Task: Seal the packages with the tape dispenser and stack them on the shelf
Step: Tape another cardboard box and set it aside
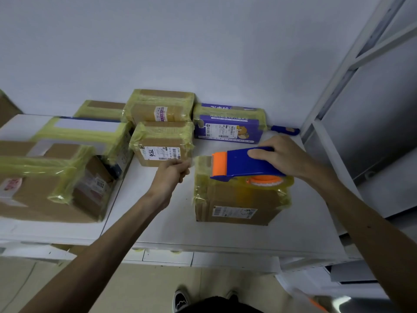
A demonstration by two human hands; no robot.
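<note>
Fingers (259, 152) of the right hand (286, 159) wrap the blue tape dispenser (243, 164), which lies on top of the nearest package (237, 199) on the shelf (158, 222). Its long axis runs left-right, with the orange blade end (220, 164) toward the left hand (171, 171). That hand is curled just beside the package's left edge; blur hides whether it pinches tape.

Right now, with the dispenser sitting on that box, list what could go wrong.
1. The tape dispenser, gripped by the right hand, has its orange toothed end close to the left hand; a slip could nick its curled fingers.
2. Only the tape dispenser seems to rest on the box, so pulling tape may drag it across the smooth shelf.
3. More tape could cover the label on its front.
</note>
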